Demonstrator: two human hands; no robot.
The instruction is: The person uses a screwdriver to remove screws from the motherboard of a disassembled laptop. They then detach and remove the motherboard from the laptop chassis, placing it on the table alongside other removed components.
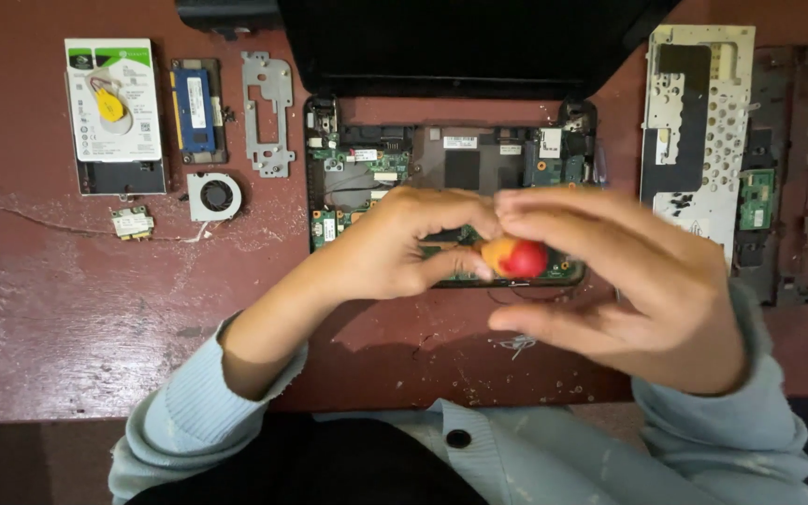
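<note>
On the red worktop (pixel 67 327), a hard drive (pixel 114 114), memory stick (pixel 195 108), bracket (pixel 266 113) and fan (pixel 214 195) lie at far left. The left hand (pixel 395 243) pinches a screwdriver (pixel 514 258) by its red-orange handle; its shaft is hidden. The blurred right hand (pixel 628 281) grips that handle above the laptop board (pixel 441 168), half covered by both hands. A metal plate (pixel 699 131) lies right.

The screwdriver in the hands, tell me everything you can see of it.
Only the screwdriver's handle shows: rounded, glossy like plastic, orange at the left and red at the right. It sits above the front edge of the opened laptop's circuit board. The left hand pinches its orange side, while the right hand wraps the red end. Shaft and tip are hidden.
</note>
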